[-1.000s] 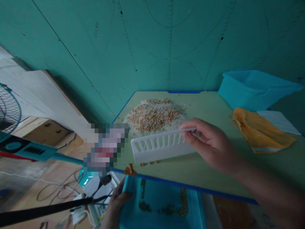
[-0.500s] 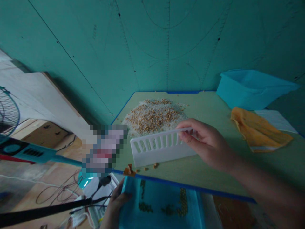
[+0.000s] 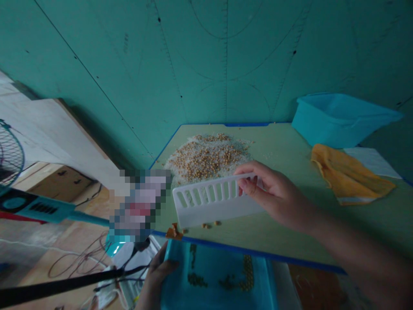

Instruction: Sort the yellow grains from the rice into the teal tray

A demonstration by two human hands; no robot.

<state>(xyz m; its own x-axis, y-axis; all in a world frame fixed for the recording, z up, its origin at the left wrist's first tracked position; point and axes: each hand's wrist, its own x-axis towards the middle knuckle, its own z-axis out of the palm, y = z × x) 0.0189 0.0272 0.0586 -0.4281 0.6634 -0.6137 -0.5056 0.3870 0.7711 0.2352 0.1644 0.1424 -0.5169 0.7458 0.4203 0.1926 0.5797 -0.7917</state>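
Observation:
My right hand (image 3: 269,187) grips the right end of a white slotted plastic divider (image 3: 206,212), tilted on edge over the tabletop. Behind it lies a heap of tan beans mixed with white grains (image 3: 209,157). A few loose beans (image 3: 211,224) sit in front of the divider, by the table's near edge. Below that edge, my left hand (image 3: 158,271) holds the left rim of a blue plastic bin (image 3: 222,297). Beans lie in clusters along the bin's floor. The left fingers are partly hidden behind the bin.
A second blue bin (image 3: 338,120) stands at the table's back right, near an orange cloth (image 3: 351,176) and a white sheet (image 3: 374,161). Orange tape (image 3: 173,232) sticks to the near edge. A teal fan (image 3: 38,204) and a black bar (image 3: 64,286) occupy the left.
The divider in my right hand has shifted slightly left and toward me. The loose beans in front of it have moved a little to the right. My left hand and the bin stay put.

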